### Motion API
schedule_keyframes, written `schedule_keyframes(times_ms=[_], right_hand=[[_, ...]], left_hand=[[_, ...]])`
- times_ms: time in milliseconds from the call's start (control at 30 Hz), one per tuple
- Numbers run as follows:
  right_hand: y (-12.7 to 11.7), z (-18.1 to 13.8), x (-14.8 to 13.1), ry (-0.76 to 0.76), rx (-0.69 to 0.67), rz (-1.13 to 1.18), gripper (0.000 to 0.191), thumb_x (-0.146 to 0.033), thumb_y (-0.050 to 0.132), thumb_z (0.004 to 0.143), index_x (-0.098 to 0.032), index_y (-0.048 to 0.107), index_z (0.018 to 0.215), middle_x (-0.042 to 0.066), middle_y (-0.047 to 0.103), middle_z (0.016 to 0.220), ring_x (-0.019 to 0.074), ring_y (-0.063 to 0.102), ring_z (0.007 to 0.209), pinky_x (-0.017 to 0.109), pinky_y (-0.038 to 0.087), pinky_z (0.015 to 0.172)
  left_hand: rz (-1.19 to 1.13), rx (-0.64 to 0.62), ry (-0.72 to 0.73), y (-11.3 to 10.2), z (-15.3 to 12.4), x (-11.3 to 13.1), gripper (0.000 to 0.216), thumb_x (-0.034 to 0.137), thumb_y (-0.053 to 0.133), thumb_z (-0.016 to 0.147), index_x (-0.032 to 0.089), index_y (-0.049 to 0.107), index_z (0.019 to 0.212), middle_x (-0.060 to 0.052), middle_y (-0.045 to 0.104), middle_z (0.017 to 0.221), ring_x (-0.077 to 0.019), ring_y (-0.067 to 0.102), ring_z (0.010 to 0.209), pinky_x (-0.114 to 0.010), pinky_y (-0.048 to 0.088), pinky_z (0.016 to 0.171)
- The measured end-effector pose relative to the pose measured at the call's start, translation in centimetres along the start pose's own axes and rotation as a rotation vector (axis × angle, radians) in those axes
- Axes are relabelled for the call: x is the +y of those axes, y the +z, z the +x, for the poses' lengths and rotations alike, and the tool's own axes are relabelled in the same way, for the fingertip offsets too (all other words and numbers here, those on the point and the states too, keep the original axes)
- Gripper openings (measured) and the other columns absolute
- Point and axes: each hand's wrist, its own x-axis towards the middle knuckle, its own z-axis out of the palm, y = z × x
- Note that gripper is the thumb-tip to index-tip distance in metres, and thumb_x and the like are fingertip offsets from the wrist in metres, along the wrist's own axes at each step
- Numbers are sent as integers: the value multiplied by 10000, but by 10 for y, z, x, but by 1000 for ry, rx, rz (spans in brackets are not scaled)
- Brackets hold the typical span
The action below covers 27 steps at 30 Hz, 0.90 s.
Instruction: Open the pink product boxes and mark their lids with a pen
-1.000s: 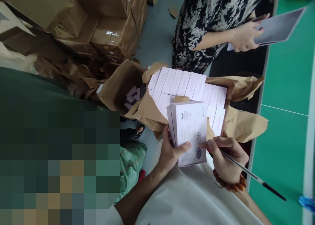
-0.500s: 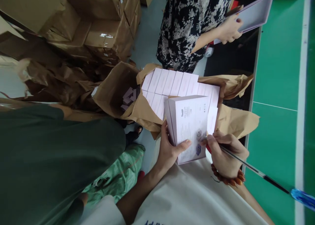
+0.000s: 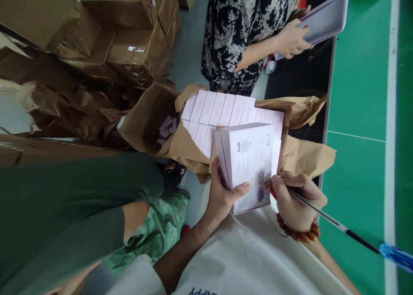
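Observation:
My left hand (image 3: 222, 196) grips a white printed box (image 3: 247, 157) by its lower left side, thumb across the printed face. The box shows small text and bluish pictures, and a seam runs down its left side. In my right hand (image 3: 298, 200), a long thin pen-like tool (image 3: 332, 222) is pinched, its tip at the pictures on the box. Its shaft is silvery, then black, ending in blue at the right. Something red shows partly beneath my right fingers. Just beyond, similar white boxes (image 3: 219, 107) stand in rows inside an opened brown carton (image 3: 190, 155).
A green table (image 3: 355, 166) runs along the right. Across from me, a person in a patterned garment holds an open white box (image 3: 325, 21). Another person in dark green (image 3: 80, 217) is close on my left. Brown cartons (image 3: 135, 45) and a green sack (image 3: 161, 230) lie at left.
The view has shifted slightly, and the person in green at my left has moved, showing more of an arm. My hands, box and tool keep almost the same pose.

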Motion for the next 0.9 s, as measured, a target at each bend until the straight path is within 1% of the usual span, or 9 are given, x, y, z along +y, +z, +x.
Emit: schedule_keyframes(times_ms=[267,400,500,567,600,667,733,800,900], right_hand=[[-4,1,1,29,8,8,438,-324,848,1016,-319,538,707,-32,732,602,194,653,449,353,495,432],[-9,2,3,27,24,38,411,-305,872,1001,-283,565,728,-36,747,627,195,714,494,339,543,491],[-17,12,3,17,195,58,299,-475,768,1103,-257,728,902,-10,742,648,219,738,500,336,513,448],[-23,25,4,55,319,30,477,-635,608,1162,-211,823,1119,68,804,769,259,810,609,343,546,460],[-27,33,5,83,306,9,554,-689,597,1148,-193,837,1211,115,847,893,294,867,753,358,616,523],[-35,48,7,160,127,2,620,-704,796,1024,-220,798,1412,163,864,1256,359,879,1144,423,741,784],[-43,59,9,220,-48,62,987,-615,1031,802,-295,642,1651,160,756,1559,384,785,1391,457,743,969],[-50,64,7,279,-53,122,1306,-518,1102,707,-327,429,1810,174,679,1662,372,764,1422,431,732,995],[-57,66,1,326,55,157,1275,-480,1098,702,-279,467,1791,196,714,1602,360,793,1351,403,730,967]], left_hand=[[-6,-15,1,6,1,-1,956,478,1058,724,297,549,1512,-111,762,1449,-395,705,1392,-599,561,1221],[-11,-15,-14,10,3,-2,974,470,1058,718,296,541,1524,-112,747,1463,-399,696,1400,-606,550,1226],[-11,-45,-39,17,8,-2,921,454,1028,753,286,530,1509,-127,729,1478,-397,706,1372,-602,571,1186],[50,-58,-26,25,12,-4,933,425,1017,761,285,490,1518,-142,704,1500,-405,695,1386,-615,565,1198],[100,-58,-6,30,14,-4,966,404,1025,747,294,463,1525,-147,682,1527,-412,675,1418,-621,552,1221],[216,-71,33,42,17,-5,1066,363,1047,712,316,398,1556,-158,634,1576,-423,641,1462,-622,544,1240],[309,-136,52,51,19,-6,1148,344,1061,697,311,337,1586,-186,619,1575,-435,657,1433,-622,580,1186],[344,-242,82,56,24,-7,1180,382,1087,676,287,330,1576,-218,616,1561,-454,665,1408,-634,598,1140],[200,-446,54,53,42,-10,1158,565,1128,591,311,439,1487,-183,608,1565,-467,623,1462,-643,582,1152]])
